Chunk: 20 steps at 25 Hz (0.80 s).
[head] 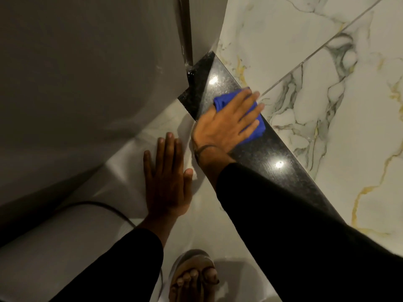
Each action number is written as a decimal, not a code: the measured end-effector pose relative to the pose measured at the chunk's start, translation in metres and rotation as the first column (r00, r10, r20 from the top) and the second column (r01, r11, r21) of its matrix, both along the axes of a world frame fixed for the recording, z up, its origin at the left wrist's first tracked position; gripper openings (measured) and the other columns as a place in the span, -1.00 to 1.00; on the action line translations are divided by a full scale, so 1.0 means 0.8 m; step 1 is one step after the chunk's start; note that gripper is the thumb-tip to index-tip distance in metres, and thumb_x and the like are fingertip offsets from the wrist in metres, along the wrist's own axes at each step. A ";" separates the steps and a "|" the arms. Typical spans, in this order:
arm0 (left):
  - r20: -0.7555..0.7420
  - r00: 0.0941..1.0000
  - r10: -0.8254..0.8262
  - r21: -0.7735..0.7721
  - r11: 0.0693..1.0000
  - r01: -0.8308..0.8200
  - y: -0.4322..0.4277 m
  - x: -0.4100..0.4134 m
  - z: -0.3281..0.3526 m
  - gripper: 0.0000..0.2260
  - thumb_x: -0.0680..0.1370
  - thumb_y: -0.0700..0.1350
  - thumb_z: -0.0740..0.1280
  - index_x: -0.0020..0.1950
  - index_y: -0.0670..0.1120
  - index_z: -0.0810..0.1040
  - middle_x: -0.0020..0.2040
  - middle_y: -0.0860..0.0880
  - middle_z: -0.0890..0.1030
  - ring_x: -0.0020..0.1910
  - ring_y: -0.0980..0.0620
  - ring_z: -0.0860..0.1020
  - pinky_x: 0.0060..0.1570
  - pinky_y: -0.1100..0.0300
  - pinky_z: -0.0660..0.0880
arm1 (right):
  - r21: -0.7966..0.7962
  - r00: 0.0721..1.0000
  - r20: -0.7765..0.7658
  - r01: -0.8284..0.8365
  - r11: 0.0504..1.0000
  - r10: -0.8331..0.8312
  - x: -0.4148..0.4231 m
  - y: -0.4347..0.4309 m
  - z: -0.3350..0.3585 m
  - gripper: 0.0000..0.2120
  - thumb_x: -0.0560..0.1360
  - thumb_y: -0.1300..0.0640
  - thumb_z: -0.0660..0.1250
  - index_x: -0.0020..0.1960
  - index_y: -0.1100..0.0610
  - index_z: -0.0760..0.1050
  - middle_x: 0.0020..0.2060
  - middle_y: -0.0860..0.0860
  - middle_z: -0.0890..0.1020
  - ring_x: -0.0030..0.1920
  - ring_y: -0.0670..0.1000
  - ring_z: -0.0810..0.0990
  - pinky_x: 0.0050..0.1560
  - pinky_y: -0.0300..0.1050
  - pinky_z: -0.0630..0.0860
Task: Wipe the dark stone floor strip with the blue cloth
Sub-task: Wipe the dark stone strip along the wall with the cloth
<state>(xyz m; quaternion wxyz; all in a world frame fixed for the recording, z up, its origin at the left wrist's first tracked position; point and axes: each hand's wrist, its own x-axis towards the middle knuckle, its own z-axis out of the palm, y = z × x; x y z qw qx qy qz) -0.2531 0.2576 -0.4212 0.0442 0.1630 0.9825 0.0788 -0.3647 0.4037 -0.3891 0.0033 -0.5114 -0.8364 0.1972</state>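
Blue cloth bunched flat on glossy dark stone strip.

Head-worn view, steeply down, close over the dark stone strip

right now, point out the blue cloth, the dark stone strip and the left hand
blue cloth (pixel 223 101): head view, bunched upper-left corner
dark stone strip (pixel 261 148): head view, bare surface below the cloth
left hand (pixel 166 182): head view, back of the hand
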 end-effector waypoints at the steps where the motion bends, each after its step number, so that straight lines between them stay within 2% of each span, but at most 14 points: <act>1: 0.002 1.000 -0.001 0.002 1.000 0.001 0.000 0.001 -0.002 -0.36 0.76 0.15 -0.05 0.80 -0.10 0.12 0.82 -0.13 0.11 0.80 -0.13 0.08 0.73 -0.31 0.03 | -0.003 0.997 0.000 -0.072 0.997 0.072 -0.015 -0.002 0.000 -0.20 0.60 -0.04 0.21 0.70 0.12 -0.11 0.71 0.11 -0.05 0.70 0.22 -0.14 0.68 0.28 -0.13; 3: -0.013 1.000 -0.007 -0.001 1.000 0.007 -0.002 0.004 -0.005 -0.37 0.77 0.12 0.01 0.80 -0.12 0.11 0.81 -0.15 0.13 0.80 -0.14 0.09 0.73 -0.31 0.02 | 0.019 0.977 0.009 -0.214 0.977 0.214 -0.039 -0.006 -0.001 -0.21 0.61 -0.05 0.20 0.69 0.14 -0.10 0.71 0.12 -0.04 0.70 0.23 -0.13 0.68 0.23 -0.14; 7: -0.018 0.999 -0.030 -0.044 0.999 0.030 -0.005 0.003 -0.010 -0.33 0.73 0.10 0.11 0.81 -0.12 0.08 0.81 -0.17 0.11 0.80 -0.16 0.09 0.74 -0.29 -0.04 | 0.038 0.918 0.016 -0.398 0.917 0.397 -0.045 -0.003 0.001 -0.23 0.60 -0.02 0.16 0.70 0.13 -0.08 0.71 0.09 -0.01 0.70 0.19 -0.10 0.68 0.17 -0.14; 12: -0.031 1.000 -0.006 -0.003 1.000 0.006 -0.004 0.002 -0.008 -0.36 0.76 0.13 -0.01 0.81 -0.11 0.07 0.82 -0.13 0.09 0.81 -0.10 0.03 0.74 -0.30 -0.01 | 0.018 0.755 -0.058 -0.653 0.757 0.653 0.000 0.017 0.000 -0.26 0.56 0.01 0.11 0.69 0.13 0.01 0.70 0.10 0.05 0.71 0.16 -0.07 0.70 0.19 -0.12; 17: -0.005 1.000 -0.017 -0.023 1.000 0.017 -0.004 -0.004 -0.007 -0.35 0.76 0.17 -0.10 0.80 -0.11 0.11 0.82 -0.14 0.10 0.81 -0.14 0.06 0.74 -0.30 -0.02 | 0.057 0.668 -0.014 -0.743 0.667 0.744 0.032 0.009 -0.008 -0.31 0.61 -0.03 0.12 0.69 0.11 0.05 0.70 0.07 0.10 0.71 0.14 -0.03 0.69 0.20 -0.05; 18: -0.001 1.000 -0.022 -0.032 0.999 0.022 -0.005 -0.004 -0.007 -0.35 0.75 0.16 -0.10 0.80 -0.11 0.10 0.82 -0.14 0.09 0.81 -0.14 0.05 0.74 -0.29 -0.03 | 0.056 0.637 -0.031 -0.768 0.638 0.770 0.035 0.012 -0.009 -0.32 0.61 -0.04 0.12 0.69 0.10 0.06 0.70 0.07 0.11 0.71 0.14 -0.02 0.69 0.20 -0.05; 20: -0.013 0.999 -0.034 -0.045 0.998 0.033 -0.005 -0.003 -0.004 -0.35 0.75 0.14 -0.07 0.80 -0.12 0.08 0.82 -0.16 0.09 0.81 -0.15 0.04 0.73 -0.31 -0.03 | 0.060 0.504 -0.062 -0.860 0.507 0.862 0.047 0.029 -0.010 -0.34 0.62 -0.06 0.11 0.68 0.07 0.09 0.69 0.05 0.14 0.70 0.13 0.00 0.69 0.21 -0.04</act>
